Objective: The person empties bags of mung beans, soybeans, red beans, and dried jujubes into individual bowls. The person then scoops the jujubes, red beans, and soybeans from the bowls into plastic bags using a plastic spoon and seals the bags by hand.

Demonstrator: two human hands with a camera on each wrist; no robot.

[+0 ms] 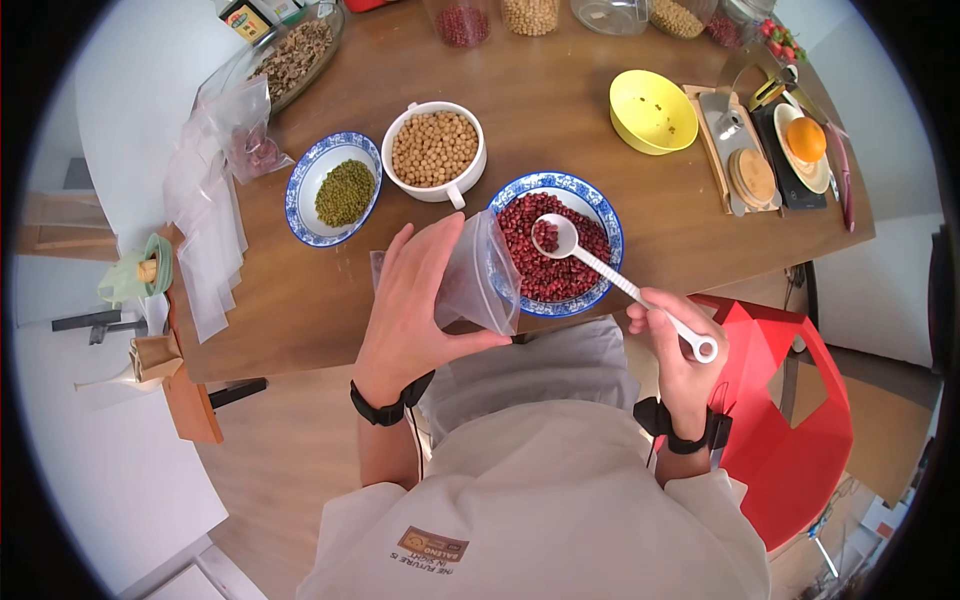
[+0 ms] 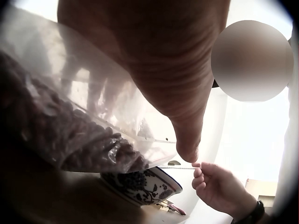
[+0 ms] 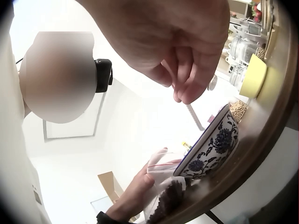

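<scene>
My left hand (image 1: pixel 395 320) holds a clear zip bag (image 1: pixel 470 270), thumb and fingers spread at its mouth beside a blue-and-white bowl (image 1: pixel 532 181). Dark red beans (image 2: pixel 88 140) lie in the bag in the left wrist view. Between the thumb and fingers of my right hand (image 1: pixel 682 372) is the handle of a white spoon (image 1: pixel 622 282). Its scoop carries a few red beans (image 1: pixel 545 236) over the bowl, which is full of red beans (image 1: pixel 550 283). In the right wrist view, the bag's mouth (image 3: pixel 163 168) is close by the bowl's rim.
Left of the bowl stand a white pot (image 1: pixel 474 118) of chickpeas and a patterned dish (image 1: pixel 300 185) of green beans. Empty plastic bags (image 1: pixel 205 240) lie at the left edge. A yellow bowl (image 1: pixel 640 135) and an orange (image 1: pixel 805 139) on a plate are at the right; several jars line the back.
</scene>
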